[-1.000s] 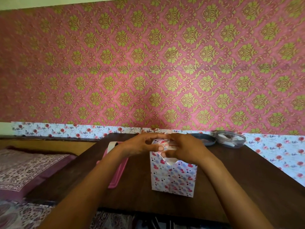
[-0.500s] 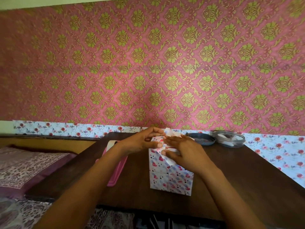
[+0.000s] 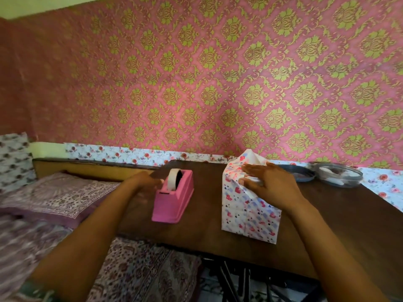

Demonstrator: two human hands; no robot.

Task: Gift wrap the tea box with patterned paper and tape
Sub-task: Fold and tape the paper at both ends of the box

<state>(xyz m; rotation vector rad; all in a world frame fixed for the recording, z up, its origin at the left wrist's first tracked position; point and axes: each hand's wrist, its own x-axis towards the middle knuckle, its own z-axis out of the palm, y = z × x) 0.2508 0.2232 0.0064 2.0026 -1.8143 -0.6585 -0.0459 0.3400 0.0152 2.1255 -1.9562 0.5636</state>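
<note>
The tea box point(image 3: 250, 216) stands upright on the table point(image 3: 327, 225), wrapped, with one top flap still unsealed. The right hand point(image 3: 270, 188) pins the top folds with straight, spread fingers. The left hand point(image 3: 144, 182) is at the pink tape dispenser point(image 3: 174, 199), too blurred to tell its fingers. Judged step: sealing the top, which next needs a strip drawn off while the folds are held down.

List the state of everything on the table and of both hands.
tea box: upright, sides wrapped, top end unsealed, one flap sticking up.
right hand: flat fingers pressing down its top fold.
left hand: beside the tape dispenser, blurred, grip unclear.
tape dispenser: standing on the table, roll loaded.
clear tub: far edge, white contents visible.
</note>
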